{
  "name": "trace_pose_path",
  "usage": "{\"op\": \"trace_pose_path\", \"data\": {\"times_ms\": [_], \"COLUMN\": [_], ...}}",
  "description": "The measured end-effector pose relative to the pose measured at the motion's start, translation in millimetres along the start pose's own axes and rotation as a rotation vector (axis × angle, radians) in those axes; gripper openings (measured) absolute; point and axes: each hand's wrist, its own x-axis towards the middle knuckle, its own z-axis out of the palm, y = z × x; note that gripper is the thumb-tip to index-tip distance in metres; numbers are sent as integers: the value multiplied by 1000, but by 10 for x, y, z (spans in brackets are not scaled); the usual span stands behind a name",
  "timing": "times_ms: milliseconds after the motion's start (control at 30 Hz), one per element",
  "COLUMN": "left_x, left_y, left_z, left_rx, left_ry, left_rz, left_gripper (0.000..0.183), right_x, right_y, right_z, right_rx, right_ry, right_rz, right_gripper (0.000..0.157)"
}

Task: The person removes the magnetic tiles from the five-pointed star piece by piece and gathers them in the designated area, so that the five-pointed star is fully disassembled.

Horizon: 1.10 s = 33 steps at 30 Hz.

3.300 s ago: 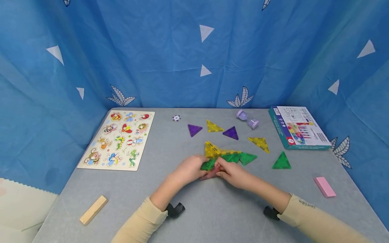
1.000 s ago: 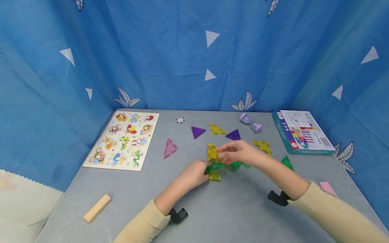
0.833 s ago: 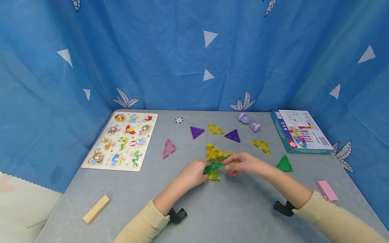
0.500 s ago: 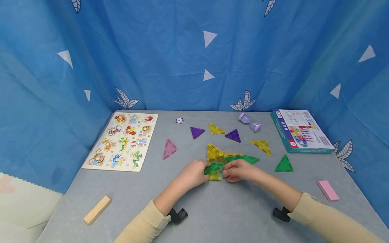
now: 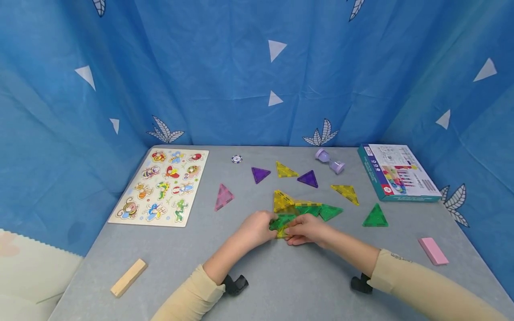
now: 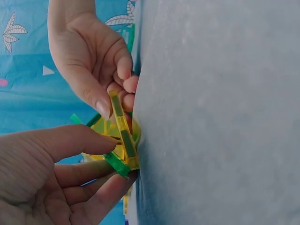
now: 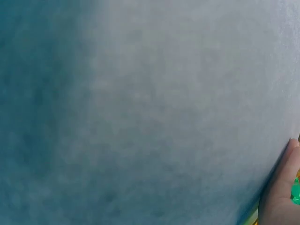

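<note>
Magnetic tiles form a joined cluster in mid-table: a yellow triangle tile (image 5: pixel 282 201) stands at its back left, and green tiles (image 5: pixel 330 212) spread to the right. My left hand (image 5: pixel 257 228) pinches a green magnetic tile (image 5: pixel 283 219) at the cluster's near left side. My right hand (image 5: pixel 308 228) pinches the corner of a yellow magnetic tile (image 6: pixel 123 129) between thumb and fingers, at the near edge beside that green one. In the left wrist view the yellow tile stands tilted against the green tile's edge. The right wrist view shows mostly table and part of a hand (image 7: pixel 281 197).
Loose tiles lie around: pink (image 5: pixel 224 197), purple (image 5: pixel 260 174), purple (image 5: pixel 308 179), yellow (image 5: pixel 285 170), yellow (image 5: pixel 346 194), green (image 5: pixel 375 216). Further out are an insect puzzle board (image 5: pixel 160 187), poker chip (image 5: pixel 237 159), hourglass (image 5: pixel 330 161), box (image 5: pixel 401 174), wooden block (image 5: pixel 128 277) and pink block (image 5: pixel 433 251).
The pink tile went from the hands to the table at left, and a yellow tile appeared at the near edge. Lately my right hand came down from the cluster's top and took that yellow tile.
</note>
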Motion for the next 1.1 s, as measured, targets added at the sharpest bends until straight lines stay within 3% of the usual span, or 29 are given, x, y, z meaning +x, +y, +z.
{"op": "trace_pose_path", "data": {"times_ms": [233,433,500,667,800,900,1000,1100], "left_x": [8,13,10,-37,-101,-123,-129,-121], "left_y": [-34,-104,-143,-297,-530,-736,-885,-953], "left_z": [2,-13,-41,-212,-413,-528,-595,-629], "left_rx": [-59,-96,-110,-150,-183,-233,-278,-244], "left_ry": [-4,1,6,47,96,55,-42,-88], "left_rz": [-10,-44,-58,-97,-127,-107,-94,-89], "left_gripper": [37,6,14,12,19,22,25,24], "right_x": [2,-5,-8,-17,-21,-17,-18,-14], "right_y": [27,47,46,31,22,25,25,20], "right_z": [16,23,19,18,9,-10,-23,-20], "right_rx": [42,33,12,-48,-68,-67,-69,-67], "right_ry": [8,30,33,25,21,28,29,26], "right_rz": [2,11,9,-19,-26,-11,-8,-7], "right_gripper": [30,24,22,20,21,22,23,23]}}
